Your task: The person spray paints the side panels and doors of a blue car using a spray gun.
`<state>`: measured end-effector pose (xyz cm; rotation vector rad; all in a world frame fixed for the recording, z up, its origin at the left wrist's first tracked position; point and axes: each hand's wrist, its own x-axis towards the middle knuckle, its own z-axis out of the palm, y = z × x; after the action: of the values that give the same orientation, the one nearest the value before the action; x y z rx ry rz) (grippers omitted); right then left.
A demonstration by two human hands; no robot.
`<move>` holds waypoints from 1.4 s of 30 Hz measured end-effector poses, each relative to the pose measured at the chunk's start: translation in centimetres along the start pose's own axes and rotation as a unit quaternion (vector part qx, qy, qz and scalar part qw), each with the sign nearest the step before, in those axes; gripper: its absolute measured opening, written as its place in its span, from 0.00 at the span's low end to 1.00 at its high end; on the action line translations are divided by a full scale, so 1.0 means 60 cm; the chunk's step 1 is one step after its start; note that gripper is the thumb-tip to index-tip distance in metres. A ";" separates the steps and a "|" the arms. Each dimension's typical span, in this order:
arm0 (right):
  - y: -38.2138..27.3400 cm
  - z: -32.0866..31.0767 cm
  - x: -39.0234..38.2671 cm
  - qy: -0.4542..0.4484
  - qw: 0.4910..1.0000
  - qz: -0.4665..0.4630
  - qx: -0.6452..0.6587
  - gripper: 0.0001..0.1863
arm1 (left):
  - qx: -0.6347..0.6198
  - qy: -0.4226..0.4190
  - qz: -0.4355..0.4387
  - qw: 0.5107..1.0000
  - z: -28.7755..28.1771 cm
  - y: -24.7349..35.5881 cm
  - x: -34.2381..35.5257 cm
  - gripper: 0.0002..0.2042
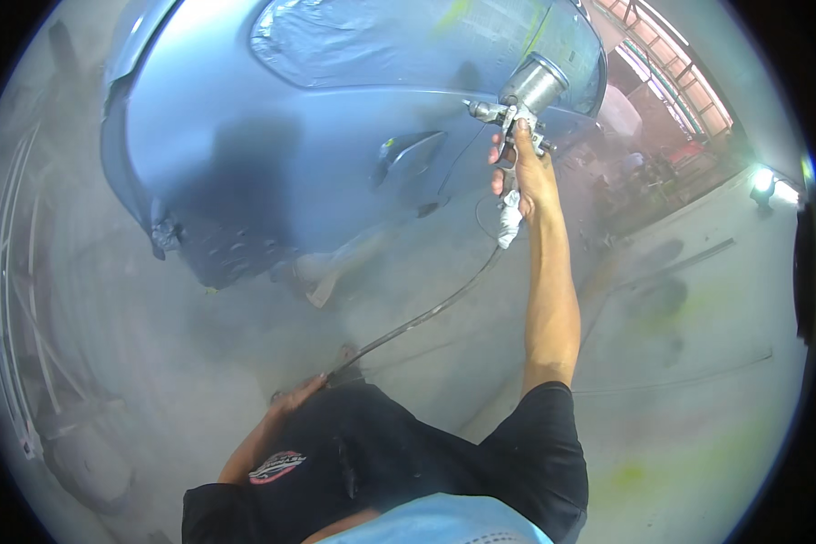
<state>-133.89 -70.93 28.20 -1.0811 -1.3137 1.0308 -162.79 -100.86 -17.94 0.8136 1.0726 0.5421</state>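
Note:
My right hand (532, 172) is wrapped round the handle of a spray gun (517, 114), held out at the end of my stretched arm. A metal paint cup (536, 82) sits on top of the gun, and its nozzle points left along the car's side. From the handle's foot a dark air hose (426, 315) curves down to my left hand (301, 393), low by my body. The left hand closes on this hose, its fingers partly hidden. Beyond the gun stands a blue car body (181, 109), with a door handle (410, 156) below the film-covered windows (335, 45).
A metal rack (14, 299) stands along the left side. To the right, a bright lamp (763, 179) shines near the wall. Yellow-green paint marks (630, 476) show on the pale surface at the lower right. Haze hangs in the air.

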 end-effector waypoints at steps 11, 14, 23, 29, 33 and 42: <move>0.250 -0.109 0.200 0.092 0.994 0.032 -0.043 0.26 | 0.015 -0.102 -0.010 0.995 -0.071 0.081 0.142 0.40; 0.289 -0.130 0.238 0.159 0.986 0.009 -0.055 0.25 | 0.046 -0.128 0.032 0.990 -0.095 0.039 0.208 0.42; 0.259 0.001 0.106 0.164 0.984 0.012 -0.074 0.26 | 0.127 -0.095 0.094 0.983 -0.184 -0.156 0.225 0.43; 0.078 0.104 0.019 0.051 0.995 0.035 -0.075 0.28 | 0.109 -0.119 0.003 0.987 -0.143 0.023 0.103 0.43; 0.038 0.109 0.009 0.029 0.996 0.036 -0.076 0.29 | 0.098 -0.115 -0.030 0.988 -0.092 0.109 0.134 0.43; 0.088 0.075 0.032 -0.078 0.997 -0.003 -0.029 0.31 | 0.145 -0.061 -0.142 0.977 0.072 0.192 0.266 0.43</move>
<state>-138.20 -67.90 23.29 -1.0561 -1.4780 1.0968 -152.54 -83.57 -16.46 0.9143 1.1448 0.0922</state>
